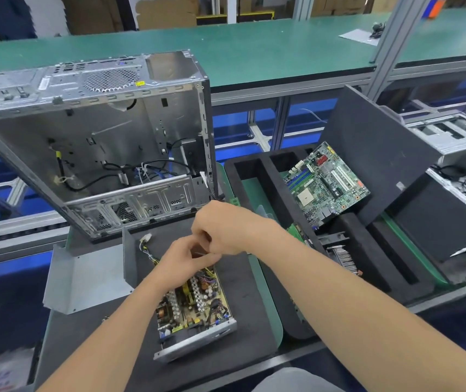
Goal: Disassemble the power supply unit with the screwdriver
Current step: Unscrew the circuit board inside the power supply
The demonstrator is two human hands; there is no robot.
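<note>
the opened grey metal power supply unit (195, 312), its crowded circuit board bared, lies nearest on the black foam mat (243, 301). over its far end the left hand (180, 258) and the right hand (223, 230) meet, fingers curled close together; what either grips cannot be told. a bent grey metal cover (84, 278) lies just left. behind stands the open silver computer case (98, 142), a green motherboard (325, 182) to its right

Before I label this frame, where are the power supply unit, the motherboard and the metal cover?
power supply unit (195, 315), head view, exposed circuit board.
motherboard (328, 183), head view, board's middle.
metal cover (84, 278), head view, flat grey panel.
</note>
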